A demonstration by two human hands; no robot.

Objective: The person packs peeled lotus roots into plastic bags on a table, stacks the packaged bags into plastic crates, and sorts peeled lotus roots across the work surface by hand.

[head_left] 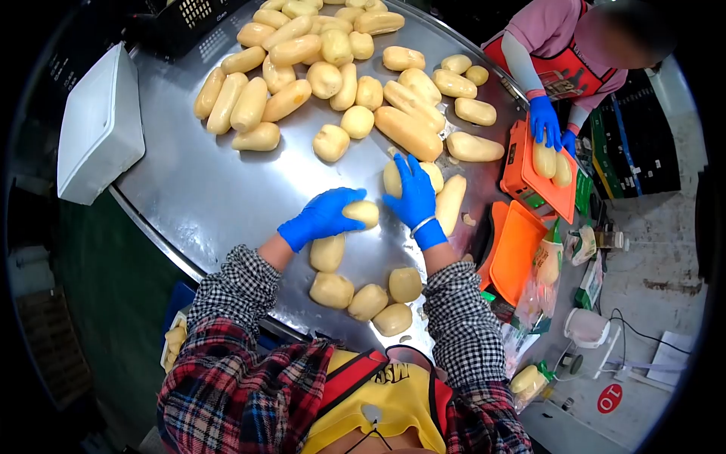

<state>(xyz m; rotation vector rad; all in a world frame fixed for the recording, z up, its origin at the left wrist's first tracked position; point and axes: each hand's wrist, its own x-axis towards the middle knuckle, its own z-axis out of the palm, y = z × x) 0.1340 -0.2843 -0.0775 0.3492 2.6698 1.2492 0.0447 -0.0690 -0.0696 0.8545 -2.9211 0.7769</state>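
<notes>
Well, from my distant seat I see a shiny steel counter (219, 216) with a curved edge, wet-looking and strewn with bits of peel near its right side. Peeled pale vegetables (295, 51) crowd its far end, and a loose row of shorter pieces (368, 302) lies nearest the wearer.

My left hand (324, 217), in a blue glove, has its grip closed around a short vegetable (362, 213) above the counter's middle. My right hand (415, 198), gloved too, spreads its fingers over another vegetable (392, 179); I cannot tell whether that grip is tight.

A white foam box (98, 125) sits at the left edge, near a black crate (193, 17). Across on the right, a co-worker's gloved hand (544, 121) touches vegetables on an orange scale (517, 170); orange trays (516, 257) stand nearer me. Beyond lies a stained pale surface (650, 265), while green floor (113, 303) shows on the left.

As for writing, a red oval sign (609, 398) bears what looks like a turned "10". Dark lettering on the yellow apron (363, 408) is partly hidden, and print on the co-worker's red apron (560, 76) is too small to read.
</notes>
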